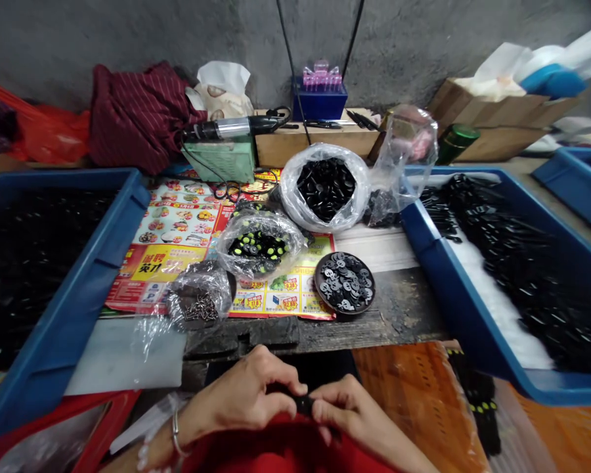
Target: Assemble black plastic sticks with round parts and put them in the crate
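Observation:
Close to my body, below the bench edge, my left hand [263, 387] and my right hand [342, 404] meet. Their fingertips pinch a small black part [304, 404] between them; its exact kind is too small and dark to tell. Ahead of my hands is a round dish [372, 301] of flat grey and black pieces. A clear bag [295, 244] contains black pieces with yellow-green dots. To the left, small screws [200, 309] lie in another plastic bag. Behind these stands a bigger bag [359, 203] full of shiny black parts.
Blue bins [86, 269] [453, 299] with black parts flank the bench on the left and right. An electric screwdriver [226, 127] rests on a green box [221, 157] at the back. Printed flyers [177, 226] cover part of the bench. A red frame [115, 420] is at the lower left.

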A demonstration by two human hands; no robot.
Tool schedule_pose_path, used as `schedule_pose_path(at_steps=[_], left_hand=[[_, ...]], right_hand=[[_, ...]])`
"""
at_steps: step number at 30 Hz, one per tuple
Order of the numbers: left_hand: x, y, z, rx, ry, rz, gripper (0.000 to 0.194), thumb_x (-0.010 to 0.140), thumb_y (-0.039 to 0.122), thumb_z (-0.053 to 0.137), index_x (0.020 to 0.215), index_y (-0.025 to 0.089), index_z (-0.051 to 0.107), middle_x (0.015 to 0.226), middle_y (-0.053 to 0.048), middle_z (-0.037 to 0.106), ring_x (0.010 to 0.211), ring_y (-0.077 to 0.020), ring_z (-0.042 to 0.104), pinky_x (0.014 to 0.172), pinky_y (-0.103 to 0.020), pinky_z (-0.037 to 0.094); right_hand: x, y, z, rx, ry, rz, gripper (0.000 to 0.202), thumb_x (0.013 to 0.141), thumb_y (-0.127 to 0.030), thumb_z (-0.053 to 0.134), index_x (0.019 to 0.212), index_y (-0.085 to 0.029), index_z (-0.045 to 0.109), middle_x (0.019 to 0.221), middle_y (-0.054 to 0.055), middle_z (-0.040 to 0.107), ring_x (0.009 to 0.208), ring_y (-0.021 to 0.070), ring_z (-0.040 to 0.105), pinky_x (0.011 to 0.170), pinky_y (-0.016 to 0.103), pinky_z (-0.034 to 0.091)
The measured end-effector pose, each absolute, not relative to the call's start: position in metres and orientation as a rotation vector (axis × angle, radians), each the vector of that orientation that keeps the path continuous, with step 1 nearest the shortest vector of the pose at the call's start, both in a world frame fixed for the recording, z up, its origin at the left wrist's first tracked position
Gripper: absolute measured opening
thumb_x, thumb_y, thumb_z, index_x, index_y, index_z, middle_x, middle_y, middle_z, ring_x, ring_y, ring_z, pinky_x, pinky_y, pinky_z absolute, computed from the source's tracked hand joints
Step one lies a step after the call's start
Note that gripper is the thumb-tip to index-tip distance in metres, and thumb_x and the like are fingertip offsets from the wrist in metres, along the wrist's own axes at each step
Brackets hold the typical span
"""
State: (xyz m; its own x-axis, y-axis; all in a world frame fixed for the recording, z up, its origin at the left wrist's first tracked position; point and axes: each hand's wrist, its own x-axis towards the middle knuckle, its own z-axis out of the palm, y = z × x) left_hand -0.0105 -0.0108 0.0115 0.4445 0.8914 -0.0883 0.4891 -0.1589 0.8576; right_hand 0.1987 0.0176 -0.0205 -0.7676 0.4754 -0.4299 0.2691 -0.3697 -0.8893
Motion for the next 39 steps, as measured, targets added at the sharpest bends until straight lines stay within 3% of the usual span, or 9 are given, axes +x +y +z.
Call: schedule_pose_path(at_steps=[5, 9, 12, 17, 22, 28, 32, 36, 39], left_hand=[[-0.007, -0.010, 0.008, 1.728, 1.284, 0.712, 0.017, 0.073, 0.006, 0.068, 0.086, 0.015, 0.076, 0.081, -0.005, 0.078, 0.073, -0.0175, 0.071, 0.071, -0.023, 0.046], [-0.009, -0.009, 0.009, 1.648, 1.298, 0.557, 0.018, 0.073, 0.009, 0.069, 0.086, 0.020, 0.076, 0.085, -0.001, 0.078, 0.080, -0.0173, 0.070, 0.080, -0.024, 0.044], [-0.010, -0.010, 0.012, 1.581, 1.371, 0.498, 0.018, 0.075, 0.014, 0.069, 0.089, 0.023, 0.076, 0.090, 0.001, 0.078, 0.085, -0.0172, 0.069, 0.086, -0.025, 0.042], [0.001, -0.015, 0.013, 1.539, 1.514, 0.534, 0.021, 0.079, 0.016, 0.064, 0.096, 0.024, 0.074, 0.092, 0.001, 0.076, 0.078, -0.0160, 0.066, 0.074, -0.022, 0.046], [0.011, -0.019, 0.012, 1.578, 1.515, 0.650, 0.023, 0.079, 0.012, 0.058, 0.097, 0.020, 0.071, 0.089, -0.002, 0.073, 0.074, -0.0161, 0.064, 0.067, -0.022, 0.048], [0.017, -0.019, 0.006, 1.483, 1.520, 0.717, 0.015, 0.072, 0.012, 0.059, 0.077, 0.016, 0.072, 0.068, -0.002, 0.071, 0.055, -0.0135, 0.060, 0.051, -0.020, 0.044], [0.019, -0.018, 0.003, 1.450, 1.552, 0.731, 0.013, 0.071, 0.014, 0.060, 0.074, 0.014, 0.072, 0.064, -0.003, 0.070, 0.051, -0.0131, 0.059, 0.047, -0.019, 0.041], [0.007, -0.013, 0.011, 1.598, 1.440, 0.636, 0.017, 0.075, 0.011, 0.059, 0.083, 0.015, 0.073, 0.075, -0.004, 0.073, 0.060, -0.0141, 0.063, 0.056, -0.020, 0.045], [-0.005, -0.011, 0.017, 1.763, 1.247, 0.493, 0.019, 0.077, 0.011, 0.061, 0.090, 0.018, 0.074, 0.079, -0.002, 0.076, 0.068, -0.0154, 0.066, 0.066, -0.021, 0.046]], right_hand=[[0.196, 0.022, -0.020, -1.081, -1.764, 2.106, 0.051, 0.087, -0.054, 0.051, 0.053, -0.015, 0.053, 0.046, -0.001, 0.049, 0.042, 0.0091, 0.039, 0.045, 0.021, 0.029], [0.194, 0.019, -0.021, -1.113, -1.770, 2.119, 0.044, 0.088, -0.044, 0.050, 0.055, -0.016, 0.054, 0.046, -0.001, 0.052, 0.041, 0.0100, 0.043, 0.044, 0.021, 0.029], [0.194, 0.017, -0.019, -1.126, -1.895, 1.934, 0.041, 0.090, -0.036, 0.048, 0.055, -0.015, 0.057, 0.049, 0.000, 0.057, 0.045, 0.0117, 0.050, 0.049, 0.021, 0.033], [0.199, 0.014, -0.016, -1.117, -2.153, 1.458, 0.032, 0.093, -0.029, 0.047, 0.073, -0.015, 0.068, 0.065, 0.005, 0.069, 0.057, 0.0160, 0.061, 0.053, 0.022, 0.035], [0.202, 0.011, -0.017, -1.077, -2.280, 1.310, 0.033, 0.096, -0.030, 0.044, 0.076, -0.015, 0.067, 0.063, 0.008, 0.067, 0.054, 0.0177, 0.062, 0.051, 0.025, 0.033], [0.199, 0.010, -0.016, -1.065, -2.279, 1.362, 0.036, 0.096, -0.030, 0.043, 0.071, -0.017, 0.064, 0.060, 0.006, 0.064, 0.052, 0.0167, 0.057, 0.050, 0.025, 0.031], [0.197, 0.011, -0.015, -1.092, -2.251, 1.435, 0.037, 0.095, -0.032, 0.045, 0.071, -0.015, 0.067, 0.063, 0.007, 0.067, 0.056, 0.0172, 0.059, 0.053, 0.024, 0.033], [0.197, 0.017, -0.014, -1.115, -2.064, 1.714, 0.041, 0.093, -0.039, 0.049, 0.067, -0.014, 0.068, 0.060, 0.005, 0.067, 0.054, 0.0157, 0.059, 0.053, 0.022, 0.034], [0.198, 0.022, -0.014, -1.063, -1.913, 2.078, 0.050, 0.089, -0.052, 0.052, 0.060, -0.012, 0.065, 0.051, 0.001, 0.059, 0.044, 0.0115, 0.049, 0.046, 0.020, 0.032]])
